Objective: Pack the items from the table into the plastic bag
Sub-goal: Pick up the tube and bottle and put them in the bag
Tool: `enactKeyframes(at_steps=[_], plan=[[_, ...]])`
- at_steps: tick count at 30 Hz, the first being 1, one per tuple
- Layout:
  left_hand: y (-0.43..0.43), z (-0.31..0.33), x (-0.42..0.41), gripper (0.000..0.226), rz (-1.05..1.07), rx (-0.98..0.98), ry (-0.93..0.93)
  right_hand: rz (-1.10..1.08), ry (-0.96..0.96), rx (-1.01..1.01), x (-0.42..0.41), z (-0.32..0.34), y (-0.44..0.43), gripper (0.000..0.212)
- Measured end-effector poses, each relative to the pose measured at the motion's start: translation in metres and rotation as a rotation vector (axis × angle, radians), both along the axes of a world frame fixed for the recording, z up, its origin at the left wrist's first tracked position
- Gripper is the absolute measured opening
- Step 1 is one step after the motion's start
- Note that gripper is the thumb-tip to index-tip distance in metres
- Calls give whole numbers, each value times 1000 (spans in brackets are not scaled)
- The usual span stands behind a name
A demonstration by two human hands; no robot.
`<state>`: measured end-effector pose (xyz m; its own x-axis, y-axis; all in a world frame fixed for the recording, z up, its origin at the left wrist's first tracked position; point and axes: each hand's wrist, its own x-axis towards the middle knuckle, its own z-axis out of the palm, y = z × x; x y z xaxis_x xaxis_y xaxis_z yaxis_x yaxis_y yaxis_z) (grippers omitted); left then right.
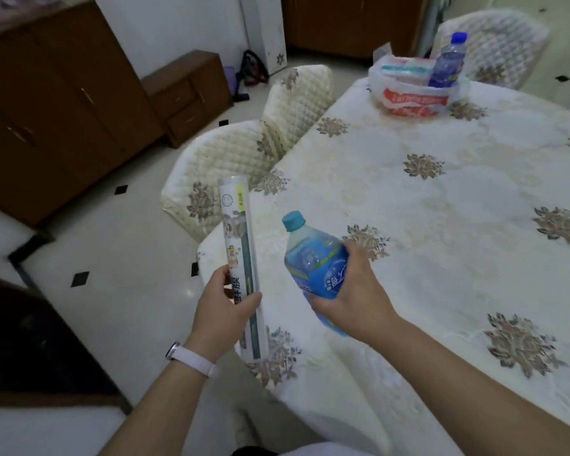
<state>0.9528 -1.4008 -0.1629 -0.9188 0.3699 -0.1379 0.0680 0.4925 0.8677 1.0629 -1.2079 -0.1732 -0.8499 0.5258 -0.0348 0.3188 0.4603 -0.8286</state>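
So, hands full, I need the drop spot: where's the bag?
Head view, upper right: the bag sits on the table, far end, before a chair, a bottle standing in it.

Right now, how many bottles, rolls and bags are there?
Bottles: 2, held bottle in right hand, far bottle in plastic bag.
Rolls: 1, wrap roll in left hand.
Bags: 1.
Total: 4.

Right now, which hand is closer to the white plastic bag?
Right. The right hand, gripping a blue plastic bottle, is over the table, short of the white plastic bag; the left hand, holding a long white tube, is farther off.
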Motion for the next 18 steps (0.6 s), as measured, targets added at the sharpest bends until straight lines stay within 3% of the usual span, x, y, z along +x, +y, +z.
enactKeyframes(at_steps=[5, 18], plan=[[-69, -11, -44, 38, 52, 83, -52, 58, 12, -31, -62, -1, -60, 77], [-298, -19, -224, 42, 245, 112, -20, 239, 79, -75, -270, 17, -271, 88]])
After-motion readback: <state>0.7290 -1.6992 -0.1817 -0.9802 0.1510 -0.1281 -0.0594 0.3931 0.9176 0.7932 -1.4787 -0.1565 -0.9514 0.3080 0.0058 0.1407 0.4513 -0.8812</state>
